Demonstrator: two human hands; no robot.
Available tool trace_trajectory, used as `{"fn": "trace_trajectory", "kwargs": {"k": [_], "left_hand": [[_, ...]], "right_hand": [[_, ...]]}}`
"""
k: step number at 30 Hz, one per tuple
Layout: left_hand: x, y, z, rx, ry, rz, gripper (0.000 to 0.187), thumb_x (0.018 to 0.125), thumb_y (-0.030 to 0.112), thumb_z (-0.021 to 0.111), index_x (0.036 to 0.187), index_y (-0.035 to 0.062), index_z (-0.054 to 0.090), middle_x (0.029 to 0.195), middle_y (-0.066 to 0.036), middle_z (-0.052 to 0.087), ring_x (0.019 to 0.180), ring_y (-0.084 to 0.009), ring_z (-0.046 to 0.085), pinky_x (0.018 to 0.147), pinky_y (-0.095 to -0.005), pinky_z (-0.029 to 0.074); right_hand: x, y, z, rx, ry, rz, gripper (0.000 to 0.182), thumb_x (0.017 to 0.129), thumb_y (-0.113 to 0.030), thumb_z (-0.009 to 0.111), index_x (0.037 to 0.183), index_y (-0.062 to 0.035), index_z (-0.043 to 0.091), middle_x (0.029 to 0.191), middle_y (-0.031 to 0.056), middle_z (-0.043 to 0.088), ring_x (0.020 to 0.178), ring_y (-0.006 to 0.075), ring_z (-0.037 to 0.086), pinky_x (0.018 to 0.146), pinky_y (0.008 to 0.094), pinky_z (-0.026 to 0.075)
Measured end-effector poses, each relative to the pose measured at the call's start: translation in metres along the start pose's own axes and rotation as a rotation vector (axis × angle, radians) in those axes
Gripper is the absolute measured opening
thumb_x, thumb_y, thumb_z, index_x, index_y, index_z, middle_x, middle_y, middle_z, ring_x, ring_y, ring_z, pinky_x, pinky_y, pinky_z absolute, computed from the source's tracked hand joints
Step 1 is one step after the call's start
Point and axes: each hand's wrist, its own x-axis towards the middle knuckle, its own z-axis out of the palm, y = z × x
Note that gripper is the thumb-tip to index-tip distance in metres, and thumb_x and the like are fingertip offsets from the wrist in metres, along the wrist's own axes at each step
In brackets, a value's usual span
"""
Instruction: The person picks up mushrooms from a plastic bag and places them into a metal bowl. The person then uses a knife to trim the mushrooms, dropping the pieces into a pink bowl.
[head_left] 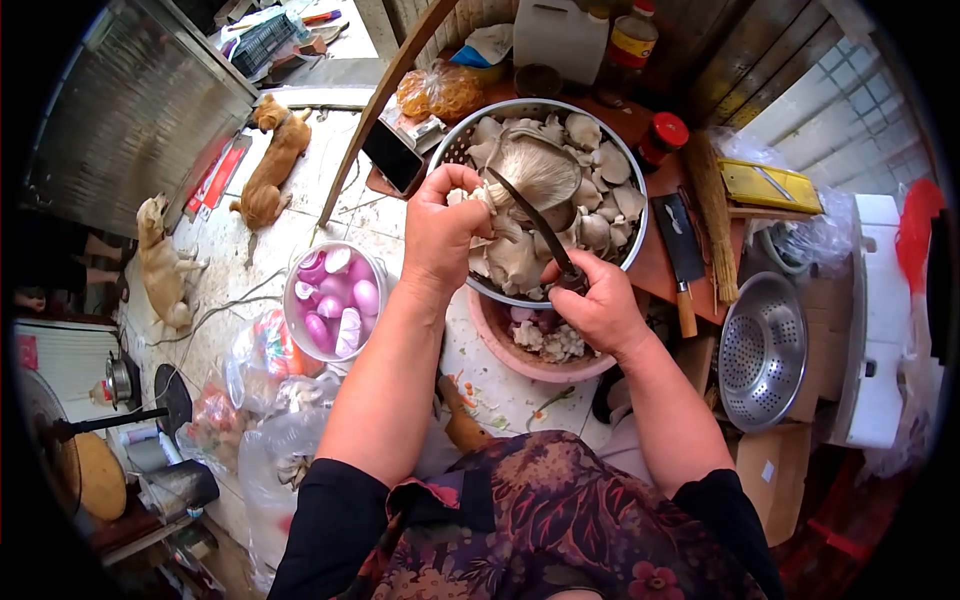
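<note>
Your left hand (440, 230) grips a mushroom piece (484, 198). Your right hand (602, 302) grips the knife (541, 226), its blade slanting leftward toward that piece.

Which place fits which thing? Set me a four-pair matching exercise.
Things
1. Curved dark-bladed knife
2. Round white plastic bucket
3. Black cleaver with wooden handle
4. Round pink plastic basin

Places
A. On the reddish-brown tabletop
B. Partly hidden by the perforated metal colander
C. In the bare right hand
D. Outside the bare left forearm, holding purple bulbs

Pairs: 1-C; 2-D; 3-A; 4-B
</note>
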Motion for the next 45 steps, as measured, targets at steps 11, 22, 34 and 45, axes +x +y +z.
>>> {"fn": "trace_trajectory", "kwargs": {"k": [11, 22, 34, 45], "left_hand": [[-0.015, -0.010, 0.012, 0.417, -0.100, 0.040, 0.017, 0.065, -0.001, 0.064, 0.081, 0.0029, 0.060, 0.071, 0.000, 0.059, 0.057, -0.0064, 0.052, 0.053, -0.0215, 0.043], [0.006, -0.003, -0.004, -0.065, 0.148, -0.069, 0.018, 0.069, -0.006, 0.056, 0.084, 0.0048, 0.056, 0.065, -0.005, 0.056, 0.051, -0.0112, 0.050, 0.047, -0.0252, 0.042], [0.003, 0.008, -0.010, 0.234, 0.199, 0.095, 0.017, 0.067, -0.001, 0.062, 0.083, 0.0031, 0.057, 0.067, -0.003, 0.056, 0.055, -0.0102, 0.050, 0.052, -0.0237, 0.041], [-0.010, -0.013, 0.010, 0.867, 0.015, 0.620, 0.024, 0.060, 0.002, 0.067, 0.083, 0.0051, 0.059, 0.092, -0.008, 0.056, 0.088, -0.0221, 0.057, 0.083, -0.0305, 0.047]], "right_hand": [[0.003, 0.001, 0.002, -0.174, 0.087, -0.069, 0.038, 0.073, -0.016, 0.058, 0.105, 0.0053, 0.062, 0.090, 0.0261, 0.066, 0.083, 0.0362, 0.066, 0.077, 0.0382, 0.051], [0.002, -0.006, 0.000, -0.212, 0.005, 0.068, 0.021, 0.072, -0.014, 0.058, 0.085, 0.0018, 0.062, 0.074, 0.0195, 0.064, 0.068, 0.0303, 0.063, 0.066, 0.0355, 0.050], [-0.010, -0.014, -0.004, 0.071, 0.034, 0.175, 0.014, 0.077, -0.009, 0.060, 0.086, 0.0008, 0.061, 0.071, 0.0032, 0.061, 0.064, 0.0092, 0.056, 0.060, 0.0249, 0.046], [0.036, -0.001, -0.014, 0.051, 0.490, -0.119, 0.041, 0.079, -0.012, 0.072, 0.117, -0.0002, 0.060, 0.099, 0.0048, 0.060, 0.084, 0.0110, 0.059, 0.077, 0.0249, 0.049]]}}
